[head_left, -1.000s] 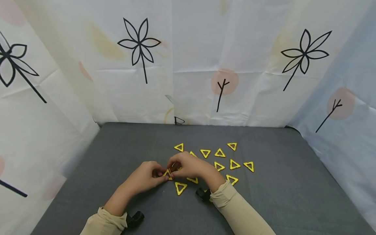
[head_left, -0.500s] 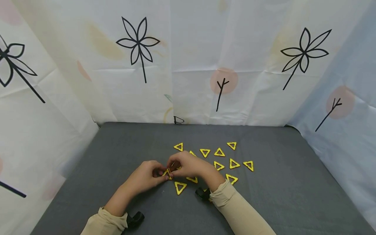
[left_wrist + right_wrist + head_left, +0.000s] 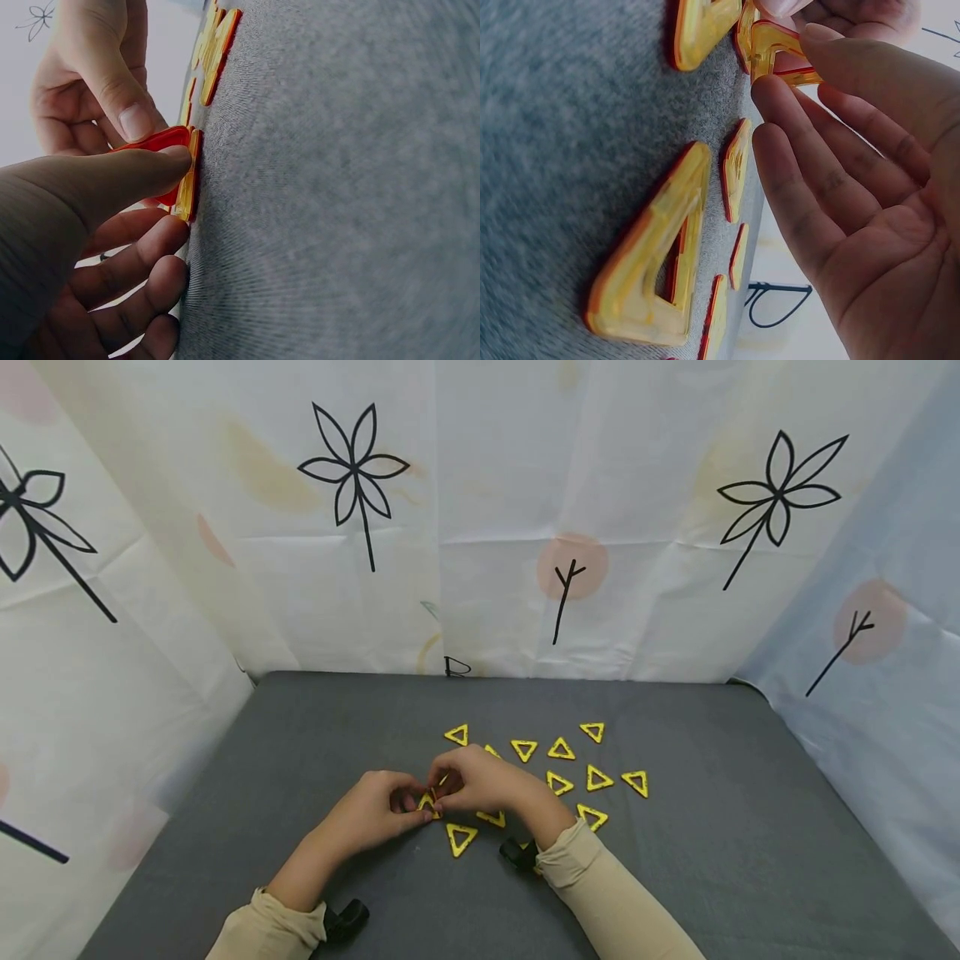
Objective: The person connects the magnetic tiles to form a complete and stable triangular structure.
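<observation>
My left hand point(image 3: 375, 810) holds a flat yellow triangle magnetic tile point(image 3: 185, 202) on the grey table between thumb and fingers. My right hand point(image 3: 480, 783) pinches a second triangle tile point(image 3: 765, 39), with a hollow centre and red edges, between thumb and index finger. In the left wrist view this second tile stands raised at an angle against the flat one, its red side showing, and the left thumb lies across it. The other right fingers extend loosely in the right wrist view. Parts of both tiles are hidden behind fingertips.
Several more yellow triangle tiles lie scattered on the grey table point(image 3: 720, 877), mostly to the right and behind the hands. One tile point(image 3: 460, 839) lies just in front of the right hand. White printed cloth point(image 3: 495, 610) hangs along the back and sides.
Both hands stay in nearly the same place. The tile in the right hand has tilted slightly between the fingers.
</observation>
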A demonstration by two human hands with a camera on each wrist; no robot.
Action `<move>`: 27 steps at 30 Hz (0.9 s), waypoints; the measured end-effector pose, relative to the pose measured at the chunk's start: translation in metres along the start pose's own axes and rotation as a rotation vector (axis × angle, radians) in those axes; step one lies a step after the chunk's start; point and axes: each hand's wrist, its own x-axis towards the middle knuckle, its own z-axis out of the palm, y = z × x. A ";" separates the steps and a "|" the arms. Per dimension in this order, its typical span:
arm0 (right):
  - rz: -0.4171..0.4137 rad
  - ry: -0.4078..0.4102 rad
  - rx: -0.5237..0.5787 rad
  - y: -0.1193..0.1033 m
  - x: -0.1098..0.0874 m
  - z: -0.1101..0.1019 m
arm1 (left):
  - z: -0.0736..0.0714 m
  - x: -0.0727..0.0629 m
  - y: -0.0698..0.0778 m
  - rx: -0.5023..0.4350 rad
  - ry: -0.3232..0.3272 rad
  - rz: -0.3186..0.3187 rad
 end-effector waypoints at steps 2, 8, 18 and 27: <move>-0.001 0.002 -0.004 0.000 0.000 0.000 | 0.000 0.000 0.000 -0.004 -0.005 -0.004; -0.008 -0.003 0.000 -0.002 -0.001 -0.001 | 0.000 0.001 0.000 -0.006 -0.007 -0.011; -0.013 -0.004 0.004 0.000 0.000 -0.001 | -0.001 0.001 0.000 0.010 0.002 0.002; -0.025 -0.009 0.003 -0.002 -0.002 -0.002 | -0.002 0.002 -0.004 -0.006 -0.007 0.017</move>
